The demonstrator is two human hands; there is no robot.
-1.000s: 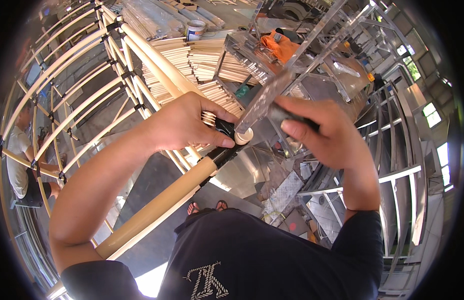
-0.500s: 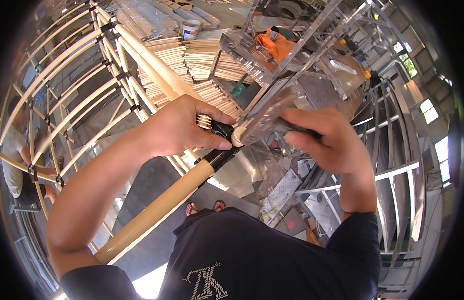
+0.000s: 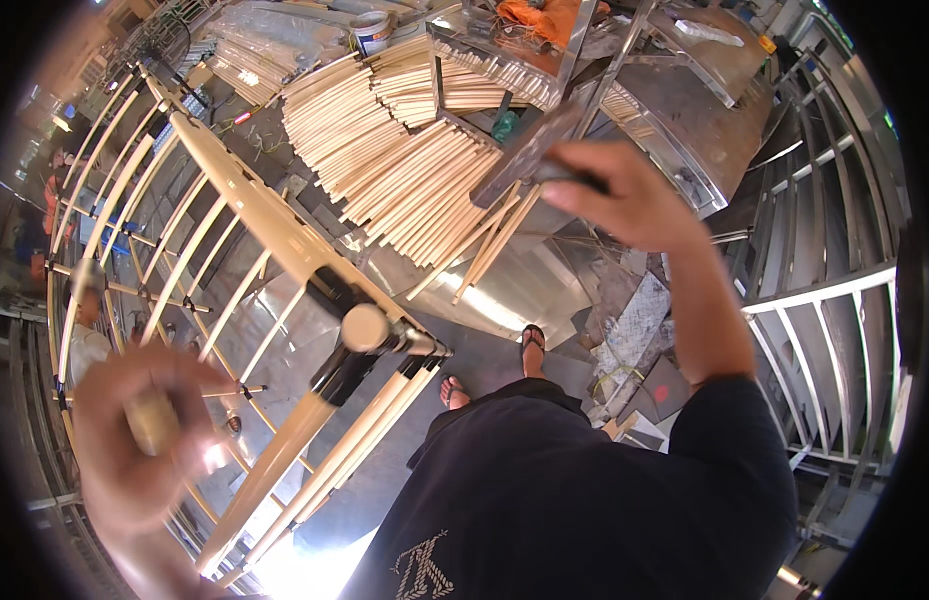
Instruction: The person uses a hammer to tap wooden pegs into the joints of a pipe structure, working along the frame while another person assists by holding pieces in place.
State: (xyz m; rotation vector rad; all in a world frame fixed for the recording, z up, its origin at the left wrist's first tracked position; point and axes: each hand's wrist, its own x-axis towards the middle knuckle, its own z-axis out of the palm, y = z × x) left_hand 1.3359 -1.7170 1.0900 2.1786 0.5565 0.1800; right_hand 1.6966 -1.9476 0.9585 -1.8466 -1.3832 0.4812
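Note:
On the left, my left hand (image 3: 149, 430) is curled and smeared by motion, with a pale tan plug (image 3: 152, 418) inside its fingers. My right hand (image 3: 624, 195) is raised at the upper right of centre, wrapped round the dark handle of a broad, flat-bladed metal tool (image 3: 524, 155). Between the hands, a round tan end cap (image 3: 365, 328) sits on the corner of a bamboo-coloured pole frame (image 3: 249, 210), where black bands (image 3: 334, 375) wrap the joint. Neither hand touches that corner.
Many cut pale sticks (image 3: 384, 170) lie in rows on the floor ahead, near a bucket (image 3: 372, 32). Metal racks with curved bars (image 3: 814, 340) stand on the right. Scrap boards (image 3: 634, 315) lie beside my feet. Behind the frame at left is another person (image 3: 87, 335), partly hidden.
My left hand has left the joint and swung down left with the plug. The flat-bladed tool has lifted away from the cap, up and ahead. My view has shifted, bringing the corner lower left.

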